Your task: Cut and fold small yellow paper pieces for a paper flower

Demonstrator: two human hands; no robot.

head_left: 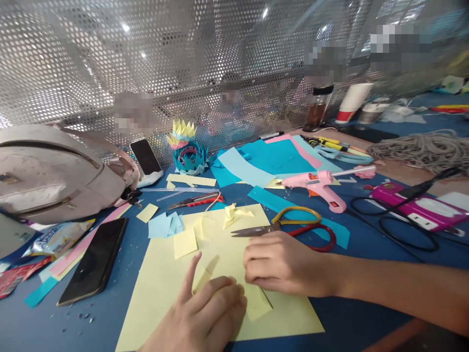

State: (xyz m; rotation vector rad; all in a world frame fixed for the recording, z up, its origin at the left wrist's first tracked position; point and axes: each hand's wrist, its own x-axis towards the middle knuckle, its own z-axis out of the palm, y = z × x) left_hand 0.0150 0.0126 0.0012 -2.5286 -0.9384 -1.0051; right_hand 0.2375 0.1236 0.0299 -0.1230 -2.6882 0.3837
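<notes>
Over a large pale yellow sheet (146,293), my left hand (210,313) and my right hand (282,264) meet with bent, closed fingers. Between them is a small piece of yellow paper (258,304), pinched by both; the fingers hide most of it. One finger of my left hand sticks up. Scissors (256,231) with a yellow and a red handle loop lie just beyond my right hand. On the sheet's far part rest a yellow paper square (185,243), light blue pieces (166,225) and a small folded yellow piece (234,213).
A layered paper model (188,156) stands behind. Right lie a pink glue gun (318,186), blue sheets (267,159), a purple power strip (417,208) with black cable and grey rope (414,151). Left are a phone (93,261) and a backpack (54,171). A red utility knife (198,200) lies mid-table.
</notes>
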